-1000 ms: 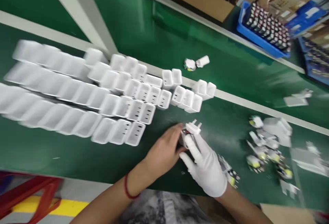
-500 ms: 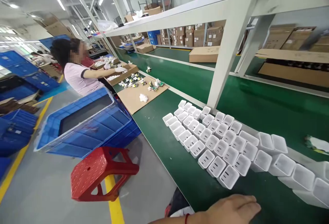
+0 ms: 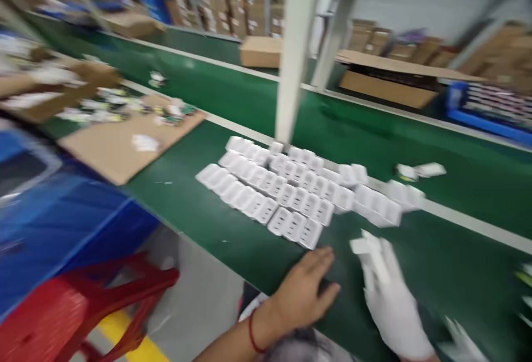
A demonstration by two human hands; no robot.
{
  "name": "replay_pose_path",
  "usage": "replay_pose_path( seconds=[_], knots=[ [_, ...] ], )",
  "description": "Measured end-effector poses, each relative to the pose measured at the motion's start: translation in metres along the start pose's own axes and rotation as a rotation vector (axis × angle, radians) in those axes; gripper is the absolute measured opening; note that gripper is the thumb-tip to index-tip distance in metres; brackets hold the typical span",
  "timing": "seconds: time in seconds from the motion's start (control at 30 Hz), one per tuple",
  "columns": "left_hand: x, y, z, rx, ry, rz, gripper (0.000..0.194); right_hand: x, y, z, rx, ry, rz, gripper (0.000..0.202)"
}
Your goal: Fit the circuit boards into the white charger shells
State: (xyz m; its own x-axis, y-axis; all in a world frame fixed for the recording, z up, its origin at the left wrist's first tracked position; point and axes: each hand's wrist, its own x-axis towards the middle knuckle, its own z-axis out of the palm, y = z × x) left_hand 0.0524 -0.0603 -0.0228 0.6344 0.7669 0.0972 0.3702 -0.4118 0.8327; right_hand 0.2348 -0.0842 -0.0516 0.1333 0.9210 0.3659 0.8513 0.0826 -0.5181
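My left hand [image 3: 305,290], bare with a red cord at the wrist, rests over the green tabletop with its fingers stretched and thumb apart. It holds nothing, and its fingertips are close to the nearest of the white open-topped plastic boxes [image 3: 310,233]. These boxes stand in slanting rows, many with small dark slots inside. To the right, my right hand [image 3: 394,304] wears a white glove and grips a white plastic piece [image 3: 376,256]. Motion blur hides the piece's exact kind. Another pale, blurred item [image 3: 463,340] shows near the lower right edge.
A pale post [image 3: 293,57] rises behind the boxes. Cardboard [image 3: 100,146] with small assemblies lies at left, beside a co-worker's gloved hand [image 3: 56,74]. A white part [image 3: 430,169] lies across the bench. A red stool [image 3: 54,317] and blue crate [image 3: 91,212] stand on the floor.
The view has swung right and down. My left hand shows more fully, its thumb spread. My gloved right hand has come into view with a white plastic piece.
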Motion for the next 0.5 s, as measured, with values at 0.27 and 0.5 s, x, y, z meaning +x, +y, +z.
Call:
replay_pose_path(
  seconds=[0.27,0.5],
  knots=[
    [0.038,0.001,0.020,0.039,-0.036,-0.013,0.049,-0.006,0.011,-0.081,0.223,0.015,0.308,0.032],
    [0.061,0.015,0.038,-0.032,-0.104,-0.152,0.064,0.015,0.027,-0.064,0.784,0.044,0.673,0.045]
  ],
)
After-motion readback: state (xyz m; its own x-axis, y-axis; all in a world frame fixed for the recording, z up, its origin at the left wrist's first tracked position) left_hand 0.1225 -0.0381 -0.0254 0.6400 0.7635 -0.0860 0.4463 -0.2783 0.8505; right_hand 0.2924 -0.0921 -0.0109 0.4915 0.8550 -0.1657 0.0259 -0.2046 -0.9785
